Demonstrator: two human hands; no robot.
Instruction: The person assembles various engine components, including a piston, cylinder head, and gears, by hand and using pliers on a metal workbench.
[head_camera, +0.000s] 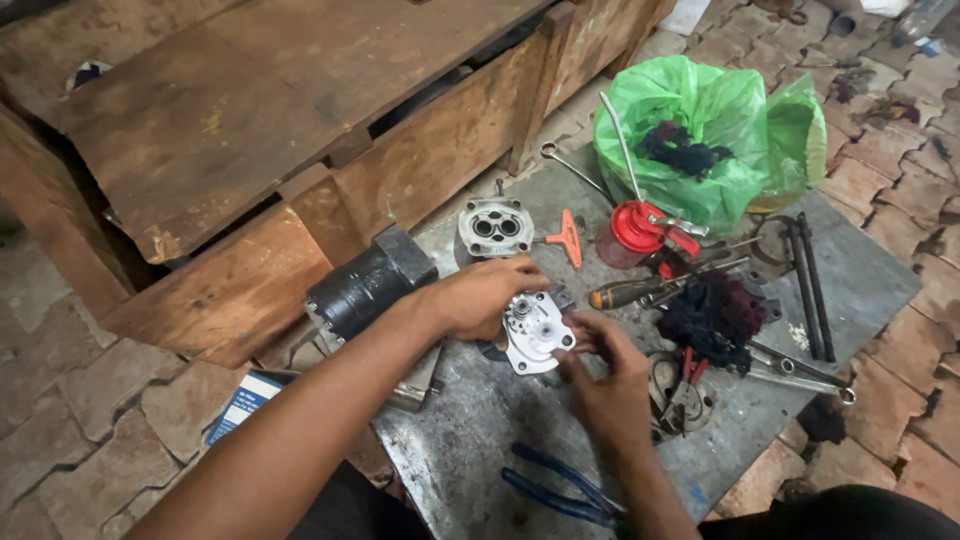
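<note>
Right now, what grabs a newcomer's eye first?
The two hands, left hand and right hand, both on a pale metal pump housing at the centre of the grey metal sheet. Behind it, a bright green plastic bag and a red oil can; blue-handled pliers lie nearest the camera.
</note>
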